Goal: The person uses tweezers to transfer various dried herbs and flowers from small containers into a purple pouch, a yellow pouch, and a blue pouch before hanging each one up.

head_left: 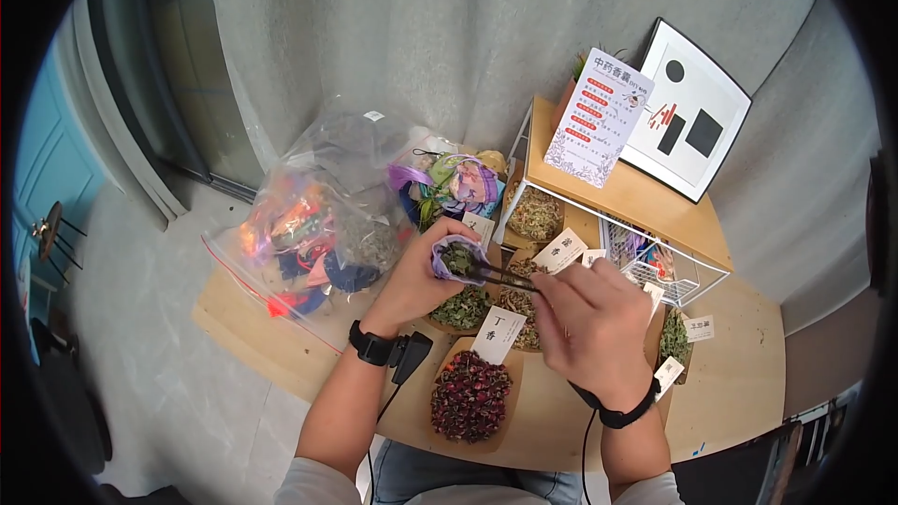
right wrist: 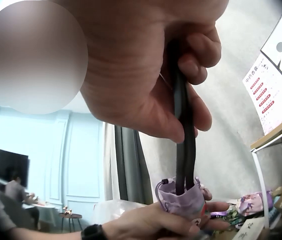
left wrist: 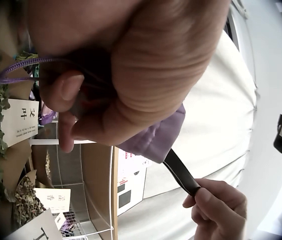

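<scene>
My left hand (head_left: pixel 416 271) holds a small purple drawstring pouch (head_left: pixel 440 266) upright by its sides, mouth open, with dried green leaves (head_left: pixel 458 259) inside. My right hand (head_left: pixel 591 323) pinches dark tongs (head_left: pixel 510 278), whose tips reach into the pouch mouth. In the right wrist view the tongs (right wrist: pixel 183 120) stand nearly vertical in the pouch (right wrist: pixel 183 202), their tips hidden by its cloth. The left wrist view shows the pouch (left wrist: pixel 156 135) under my left hand (left wrist: pixel 131 75), with a purple cord (left wrist: pixel 26 62) looped out behind the fingers.
Below my hands lie trays of red buds (head_left: pixel 470 397) and green leaves (head_left: pixel 460 309), with name cards (head_left: pixel 499 332). A clear bag of colourful pouches (head_left: pixel 318 234) lies left, more pouches (head_left: pixel 458 182) behind. A wooden shelf (head_left: pixel 627 196) holds a sign (head_left: pixel 599 117). A person (right wrist: pixel 16 192) sits far off.
</scene>
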Tool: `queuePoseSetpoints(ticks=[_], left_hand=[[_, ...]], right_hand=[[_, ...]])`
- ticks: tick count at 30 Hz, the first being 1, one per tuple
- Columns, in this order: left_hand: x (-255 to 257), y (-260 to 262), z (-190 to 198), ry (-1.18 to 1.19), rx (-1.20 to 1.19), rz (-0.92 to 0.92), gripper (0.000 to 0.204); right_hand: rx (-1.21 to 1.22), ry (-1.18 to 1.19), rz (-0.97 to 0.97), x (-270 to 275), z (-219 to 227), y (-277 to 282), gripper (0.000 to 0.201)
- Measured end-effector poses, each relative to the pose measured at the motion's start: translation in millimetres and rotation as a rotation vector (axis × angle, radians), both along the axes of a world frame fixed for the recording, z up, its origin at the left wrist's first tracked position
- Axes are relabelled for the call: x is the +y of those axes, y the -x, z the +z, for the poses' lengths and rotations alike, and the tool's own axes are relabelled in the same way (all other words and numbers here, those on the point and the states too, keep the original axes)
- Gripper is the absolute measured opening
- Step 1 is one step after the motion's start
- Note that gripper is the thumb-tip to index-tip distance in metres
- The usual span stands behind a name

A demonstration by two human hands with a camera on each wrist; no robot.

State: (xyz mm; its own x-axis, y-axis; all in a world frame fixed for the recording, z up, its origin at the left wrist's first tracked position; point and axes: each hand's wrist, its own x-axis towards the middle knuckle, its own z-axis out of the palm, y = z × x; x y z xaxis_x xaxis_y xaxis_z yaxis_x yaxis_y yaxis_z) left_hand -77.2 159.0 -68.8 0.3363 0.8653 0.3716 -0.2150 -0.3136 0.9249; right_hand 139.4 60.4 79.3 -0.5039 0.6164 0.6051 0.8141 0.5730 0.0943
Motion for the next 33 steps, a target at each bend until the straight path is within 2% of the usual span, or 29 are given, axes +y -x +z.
queuePoseSetpoints(ticks=[2,4,8,11,13,17,20,22,23,24,26,27,29,30,31,33], left_hand=[[-1,0,1,0.033,-0.007,-0.021,0.055],[-5,2,9,-0.015,0.084,-0.032,0.057],[-4,1,5,0.008,0.102,-0.025,0.056],[-1,2,0,0.055,0.061,0.003,0.056],[-3,0,3,0.131,-0.054,-0.047,0.05],[-7,-1,10,0.163,-0.088,-0.066,0.051],[-8,0,9,0.201,-0.154,-0.067,0.054],[-6,-2,3,0.117,-0.182,-0.102,0.055],[-10,0,8,0.109,-0.169,-0.117,0.055],[-14,4,15,0.24,-0.107,-0.155,0.054],[-19,4,24,0.294,-0.029,-0.207,0.053],[-21,3,29,0.319,0.011,-0.234,0.054],[-31,-5,42,0.321,-0.156,-0.272,0.056],[-38,-8,54,0.35,-0.169,-0.284,0.058],[-40,-12,58,0.343,-0.146,-0.314,0.058],[-50,-22,69,0.301,-0.165,-0.517,0.054]], right_hand=[[-0.009,0.005,0.024,5,-9,4,0.02],[-0.019,-0.001,0.048,12,-18,10,0.026],[-0.014,0.029,0.024,15,-14,13,0.026],[0.04,0.008,0.015,10,-5,9,0.023],[0.051,-0.007,-0.035,6,1,6,0.019],[0.08,-0.016,-0.048,3,-3,1,0.017],[0.237,-0.01,-0.035,-6,-10,-13,0.016],[0.289,0.166,-0.109,-11,-21,-21,0.018],[0.303,0.155,-0.121,-15,-32,-26,0.018],[0.469,0.304,-0.102,-17,-46,-31,0.019],[0.753,0.632,-0.08,-26,-67,-43,0.021],[0.776,0.616,-0.093,-30,-76,-46,0.021],[1.174,0.686,0.081,-41,-89,-51,0.019],[1.148,0.73,-0.017,-49,-88,-57,0.029],[1.175,0.702,-0.032,-57,-80,-59,0.029],[1.164,0.783,-0.109,-73,-56,-57,0.045]])
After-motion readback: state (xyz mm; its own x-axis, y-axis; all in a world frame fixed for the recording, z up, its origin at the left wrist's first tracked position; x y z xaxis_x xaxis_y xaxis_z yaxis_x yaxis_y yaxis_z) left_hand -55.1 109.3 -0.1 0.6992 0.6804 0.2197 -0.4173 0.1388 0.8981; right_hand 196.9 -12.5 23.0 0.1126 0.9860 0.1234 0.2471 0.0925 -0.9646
